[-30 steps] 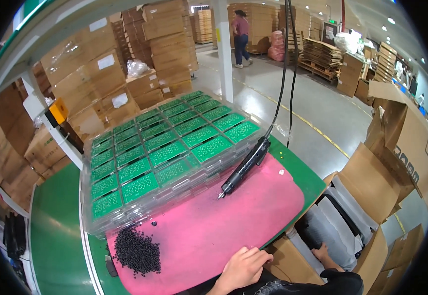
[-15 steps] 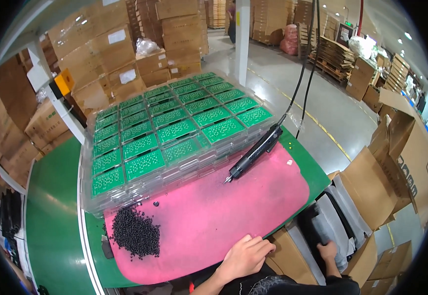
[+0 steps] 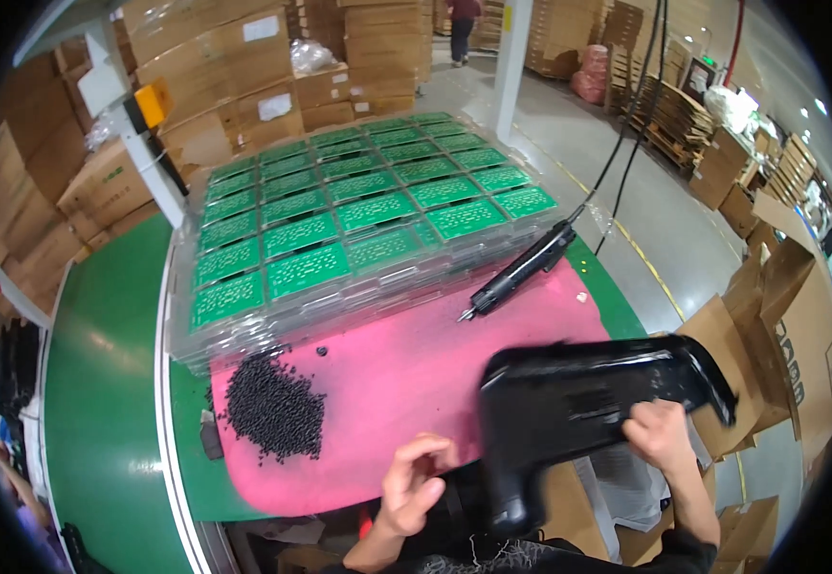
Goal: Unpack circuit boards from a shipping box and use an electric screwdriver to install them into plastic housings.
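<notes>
A glossy black moulded plastic housing [image 3: 569, 411] is raised over the right part of the pink mat [image 3: 406, 383], tilted and slightly blurred. Gripping its near right edge is my right hand [image 3: 660, 435], fingers closed on it. My left hand [image 3: 414, 483] hovers at the mat's front edge, left of the housing, its fingers curved and apart with nothing in them. On the mat's left lies a heap of tiny black pieces [image 3: 277, 407], too small to make out. A black electric screwdriver [image 3: 521, 273] rests at the mat's far right, its bit toward the left.
Stacked clear plastic trays [image 3: 244, 340] with rows of green circuit boards [image 3: 368, 196] stand behind the mat. An open cardboard box [image 3: 775, 306] is at the right. The screwdriver's cable [image 3: 617, 143] runs upward. Cardboard cartons [image 3: 205, 67] are piled beyond; a person [image 3: 462, 29] is far back.
My right hand has lifted the black housing out of the box at the right and over the mat. My left hand has come off the mat edge, moved left and opened.
</notes>
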`<act>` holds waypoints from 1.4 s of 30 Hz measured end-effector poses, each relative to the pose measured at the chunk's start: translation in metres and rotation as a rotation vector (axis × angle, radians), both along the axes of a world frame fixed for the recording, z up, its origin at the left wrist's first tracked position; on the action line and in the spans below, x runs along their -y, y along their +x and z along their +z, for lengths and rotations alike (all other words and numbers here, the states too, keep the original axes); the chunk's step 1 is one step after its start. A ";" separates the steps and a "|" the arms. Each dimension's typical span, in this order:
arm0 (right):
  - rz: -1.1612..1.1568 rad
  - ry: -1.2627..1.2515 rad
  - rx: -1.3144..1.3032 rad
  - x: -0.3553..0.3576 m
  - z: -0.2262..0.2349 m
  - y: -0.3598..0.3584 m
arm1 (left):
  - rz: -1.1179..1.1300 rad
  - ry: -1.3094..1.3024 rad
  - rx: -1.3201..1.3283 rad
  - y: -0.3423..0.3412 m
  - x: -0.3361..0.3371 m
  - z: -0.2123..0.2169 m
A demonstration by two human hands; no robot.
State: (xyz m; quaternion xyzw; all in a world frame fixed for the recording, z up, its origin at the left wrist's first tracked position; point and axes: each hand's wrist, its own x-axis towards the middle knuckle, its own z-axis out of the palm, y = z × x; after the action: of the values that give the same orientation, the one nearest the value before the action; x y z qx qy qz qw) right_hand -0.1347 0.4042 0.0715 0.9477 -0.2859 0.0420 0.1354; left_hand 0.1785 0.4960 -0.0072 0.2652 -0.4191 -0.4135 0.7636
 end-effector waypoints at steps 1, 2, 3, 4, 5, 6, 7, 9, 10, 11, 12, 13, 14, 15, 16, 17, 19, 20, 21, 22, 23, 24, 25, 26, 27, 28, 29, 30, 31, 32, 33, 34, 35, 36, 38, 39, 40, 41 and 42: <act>0.098 0.035 -0.020 0.007 -0.001 0.021 | 0.033 0.027 0.219 0.018 -0.005 0.000; 0.195 0.071 -0.040 0.012 -0.003 0.042 | 0.067 0.080 0.522 0.037 -0.009 0.016; 0.263 0.120 -0.058 0.018 -0.004 0.063 | 0.179 0.121 0.684 0.048 -0.016 0.013; 0.334 0.167 -0.073 0.024 -0.003 0.082 | 0.293 0.164 0.849 0.056 -0.021 0.009; 0.376 0.245 -0.080 0.031 0.007 0.102 | 0.367 0.287 0.830 0.064 -0.028 0.009; 0.408 0.321 -0.093 0.038 0.020 0.125 | 0.433 0.405 0.804 0.073 -0.035 0.010; 0.468 0.311 0.012 0.051 0.030 0.147 | 0.420 0.458 0.749 0.080 -0.042 0.015; 0.513 0.219 0.215 0.087 0.046 0.196 | 0.612 0.396 0.638 0.087 -0.048 0.001; 0.476 0.133 0.307 0.106 0.047 0.218 | 0.676 0.373 0.559 0.088 -0.047 -0.002; 0.457 0.067 0.383 0.126 0.048 0.237 | 0.739 0.341 0.570 0.089 -0.045 -0.007; 0.437 0.002 0.463 0.148 0.045 0.254 | 0.764 0.268 0.539 0.092 -0.044 -0.015; 0.422 -0.036 0.454 0.170 0.040 0.269 | 0.761 0.256 0.499 0.091 -0.044 -0.016; 0.405 -0.076 0.447 0.189 0.033 0.281 | 0.754 0.243 0.461 0.091 -0.042 -0.016; 0.408 -0.073 0.455 0.203 0.026 0.292 | 0.730 0.254 0.434 0.091 -0.042 -0.016; 0.331 -0.103 0.402 0.214 0.019 0.303 | 0.709 0.266 0.406 0.090 -0.043 -0.017; 0.252 -0.133 0.348 0.223 0.014 0.309 | 0.663 0.295 0.369 0.091 -0.043 -0.017; 0.246 -0.181 0.299 0.233 0.009 0.320 | 0.630 0.307 0.356 0.090 -0.043 -0.012; 0.225 -0.240 0.245 0.237 0.005 0.319 | 0.616 0.307 0.358 0.090 -0.042 -0.013; 0.250 -0.241 0.287 0.233 0.007 0.320 | 0.624 0.295 0.386 0.091 -0.042 -0.015; 0.256 -0.234 0.285 0.231 0.011 0.318 | 0.628 0.304 0.384 0.092 -0.042 -0.014; 0.301 -0.370 0.371 0.230 0.018 0.313 | 0.636 0.289 0.408 0.094 -0.041 -0.013; 0.354 -0.501 0.451 0.223 0.028 0.308 | 0.649 0.281 0.422 0.092 -0.042 -0.014; 0.361 -0.488 0.438 0.213 0.037 0.301 | 0.642 0.299 0.425 0.091 -0.045 -0.011; 0.418 -0.427 0.582 0.196 0.048 0.298 | 0.641 0.350 0.426 0.089 -0.047 -0.002; 0.458 -0.361 0.723 0.178 0.055 0.291 | 0.675 0.362 0.576 0.093 -0.047 0.003; 0.455 -0.342 0.705 0.161 0.061 0.283 | 0.703 0.372 0.727 0.097 -0.044 0.009; 0.490 -0.174 0.697 0.143 0.067 0.275 | 0.769 0.269 0.934 0.101 -0.038 0.022; 0.519 -0.004 0.688 0.127 0.071 0.268 | 0.824 0.159 1.142 0.105 -0.027 0.040; 0.503 0.160 0.677 0.112 0.074 0.261 | 0.902 0.107 1.254 0.103 -0.013 0.056; 0.487 0.330 0.666 0.099 0.074 0.256 | 0.979 0.060 1.371 0.097 -0.001 0.071; 0.485 0.419 0.691 0.090 0.072 0.252 | 0.984 0.040 1.405 0.090 0.011 0.087; 0.475 0.438 0.684 0.085 0.070 0.248 | 0.989 0.016 1.440 0.088 0.025 0.096; 0.466 0.479 0.700 0.082 0.069 0.244 | 0.902 -0.056 1.470 0.094 0.035 0.097; 0.463 0.523 0.716 0.078 0.070 0.240 | 0.817 -0.124 1.498 0.098 0.040 0.098; 0.416 0.530 0.742 0.080 0.071 0.225 | 0.682 -0.174 1.523 0.100 0.051 0.104; 0.391 0.549 0.735 0.082 0.069 0.219 | 0.592 -0.203 1.469 0.100 0.055 0.108; 0.368 0.568 0.728 0.083 0.066 0.214 | 0.506 -0.230 1.413 0.100 0.059 0.109; 0.361 0.576 0.727 0.084 0.061 0.210 | 0.497 -0.224 1.411 0.100 0.064 0.105; 0.349 0.623 0.758 0.085 0.055 0.207 | 0.414 -0.252 1.356 0.100 0.068 0.102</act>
State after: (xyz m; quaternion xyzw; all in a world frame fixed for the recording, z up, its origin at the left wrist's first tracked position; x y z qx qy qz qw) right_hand 0.0719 0.3193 0.1261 0.8948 -0.1517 0.3172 -0.2750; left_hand 0.2787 0.4279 0.0947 0.4474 -0.7866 0.0467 0.4229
